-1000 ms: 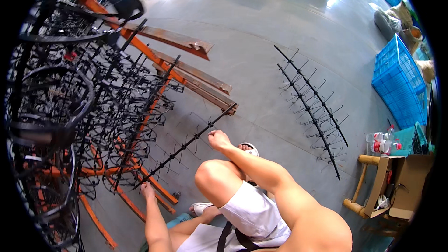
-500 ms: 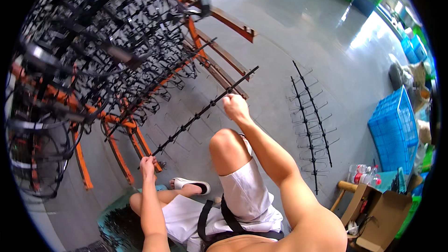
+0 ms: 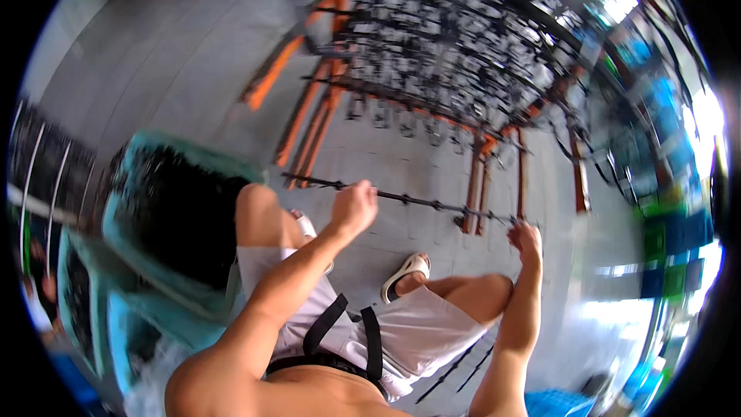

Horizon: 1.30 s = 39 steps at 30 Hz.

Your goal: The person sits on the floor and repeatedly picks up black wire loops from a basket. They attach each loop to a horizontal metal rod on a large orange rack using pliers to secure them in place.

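Observation:
A long thin black rod with clip-like knobs along it (image 3: 437,205) stretches crosswise in front of my knees, above the floor. My left hand (image 3: 355,207) is closed round it a short way in from its left end. Around the right end my right hand (image 3: 526,239) is closed, with the fingers pinched together. Just beyond the rod stands an orange rack (image 3: 326,112), hung with many black wire-like pieces (image 3: 455,38) that are smeared by motion.
Teal tubs (image 3: 231,166) stand at my left; the largest holds a heap of black parts (image 3: 174,216). Two similar black rods (image 3: 446,374) lie on the floor behind my right leg. A blue crate (image 3: 559,403) shows at the lower right, and blurred green and blue bins (image 3: 675,243) line the right side.
My view has turned to the left, so the rack now stands ahead and the tubs show at left. My left hand has shifted inward along the rod; both hands still hold it.

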Available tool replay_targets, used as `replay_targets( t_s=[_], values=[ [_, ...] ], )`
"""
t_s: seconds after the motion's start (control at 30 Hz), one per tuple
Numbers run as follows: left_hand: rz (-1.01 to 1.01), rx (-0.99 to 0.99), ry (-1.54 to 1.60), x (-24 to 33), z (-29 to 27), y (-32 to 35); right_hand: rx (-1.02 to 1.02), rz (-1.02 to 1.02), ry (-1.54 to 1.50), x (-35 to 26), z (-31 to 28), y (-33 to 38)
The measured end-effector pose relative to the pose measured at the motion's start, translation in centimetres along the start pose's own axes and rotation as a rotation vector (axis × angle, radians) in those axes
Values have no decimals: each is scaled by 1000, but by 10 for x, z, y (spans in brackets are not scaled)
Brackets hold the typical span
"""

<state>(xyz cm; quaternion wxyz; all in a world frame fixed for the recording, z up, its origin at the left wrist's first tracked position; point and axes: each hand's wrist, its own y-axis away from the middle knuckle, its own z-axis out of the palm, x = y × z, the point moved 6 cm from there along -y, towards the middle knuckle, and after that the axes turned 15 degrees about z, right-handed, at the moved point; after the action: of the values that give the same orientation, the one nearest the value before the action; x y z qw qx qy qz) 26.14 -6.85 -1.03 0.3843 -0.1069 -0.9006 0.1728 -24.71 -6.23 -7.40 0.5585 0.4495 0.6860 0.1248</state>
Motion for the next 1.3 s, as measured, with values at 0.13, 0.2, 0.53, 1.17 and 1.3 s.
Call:
replay_targets(
  t_s=[0.13,0.2,0.53,1.17,1.3],
  values=[
    [81,78,-44,26,-42,-2,-71,33,121,-11,9,40],
    [61,136,-78,15,-60,-4,-107,29,134,-21,27,58],
    [25,94,-47,-34,-50,15,-85,2,116,-4,49,66],
    [-581,250,-345,-194,-277,193,687,-362,986,9,64,150],
    [-808,-265,-294,-247,-257,266,-38,-468,695,-1,187,263]
  ],
)
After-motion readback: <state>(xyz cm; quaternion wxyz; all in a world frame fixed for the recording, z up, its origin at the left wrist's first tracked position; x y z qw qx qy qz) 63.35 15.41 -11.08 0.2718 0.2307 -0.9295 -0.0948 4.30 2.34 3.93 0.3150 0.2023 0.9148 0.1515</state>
